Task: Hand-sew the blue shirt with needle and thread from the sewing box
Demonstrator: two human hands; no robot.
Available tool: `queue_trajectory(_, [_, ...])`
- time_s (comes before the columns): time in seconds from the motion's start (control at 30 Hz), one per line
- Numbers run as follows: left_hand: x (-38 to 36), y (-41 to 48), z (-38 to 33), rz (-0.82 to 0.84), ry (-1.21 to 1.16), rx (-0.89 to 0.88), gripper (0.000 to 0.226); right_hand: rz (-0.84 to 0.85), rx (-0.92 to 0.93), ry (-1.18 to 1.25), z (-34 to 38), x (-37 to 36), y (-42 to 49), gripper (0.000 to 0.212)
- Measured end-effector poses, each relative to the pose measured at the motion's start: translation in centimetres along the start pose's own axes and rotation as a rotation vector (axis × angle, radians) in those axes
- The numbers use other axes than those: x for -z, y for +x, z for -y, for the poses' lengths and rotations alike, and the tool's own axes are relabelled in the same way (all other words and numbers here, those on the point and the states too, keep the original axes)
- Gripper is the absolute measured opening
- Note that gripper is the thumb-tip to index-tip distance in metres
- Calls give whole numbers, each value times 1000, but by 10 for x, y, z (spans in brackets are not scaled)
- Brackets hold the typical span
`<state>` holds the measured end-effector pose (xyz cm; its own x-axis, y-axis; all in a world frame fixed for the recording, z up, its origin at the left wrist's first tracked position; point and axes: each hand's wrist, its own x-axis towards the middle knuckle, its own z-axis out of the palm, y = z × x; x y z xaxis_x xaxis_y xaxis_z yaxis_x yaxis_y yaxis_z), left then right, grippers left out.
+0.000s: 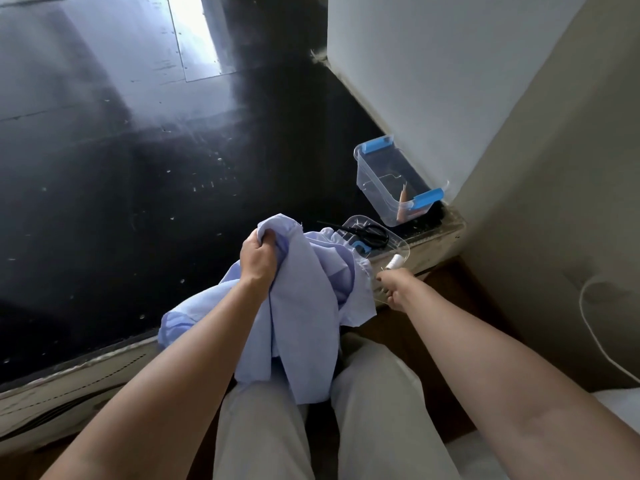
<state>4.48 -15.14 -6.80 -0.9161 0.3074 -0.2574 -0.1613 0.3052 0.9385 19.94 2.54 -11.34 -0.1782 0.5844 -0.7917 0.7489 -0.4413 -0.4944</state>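
Centrally, the left hand (258,258) grips a raised bunch of the soft, crumpled light-blue cotton shirt (304,306), fingers curled tight into the cloth. The rest of the shirt hangs in loose folds over the left forearm and down onto the lap, between knees in pale beige trousers (381,410).

Just right of the shirt, the right hand (391,285) sits at the near edge of a flat clear plastic lid (403,245), its fingers curled. Whether they pinch the lid, thread or something else cannot be told. A small white thread spool (394,262) lies on the lid, just beyond the fingertips. Black-handled scissors (367,233) rest on the far part of the lid, close to the shirt's upper folds.

Farther back, well apart from both hands, stands the clear rectangular plastic sewing box (374,188) with blue clip latches at each end. It sits open on a dark, scuffed, glossy surface (138,168), against a white wall (433,64). A wooden pencil (401,206) leans inside it.
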Motion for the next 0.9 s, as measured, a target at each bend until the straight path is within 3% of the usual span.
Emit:
queue_trajectory(0.3, [27, 24, -12, -272, -148, -87, 29, 30, 29, 201, 33, -41, 9, 12])
queue_trajectory(0.47, [38, 29, -20, -364, -256, -134, 23, 127, 133, 376, 60, -59, -2, 22])
queue_trajectory(0.57, [46, 29, -24, -389, -266, -177, 24, 140, 197, 305, 69, -67, -12, 20])
queue_trajectory(0.7, [58, 32, -25, -431, -287, -191, 29, -32, 202, 96, 63, -71, -11, 13])
queue_trajectory(0.9, [72, 26, -16, -438, -297, -172, 42, -10, 144, -16, 57, -76, -14, 17])
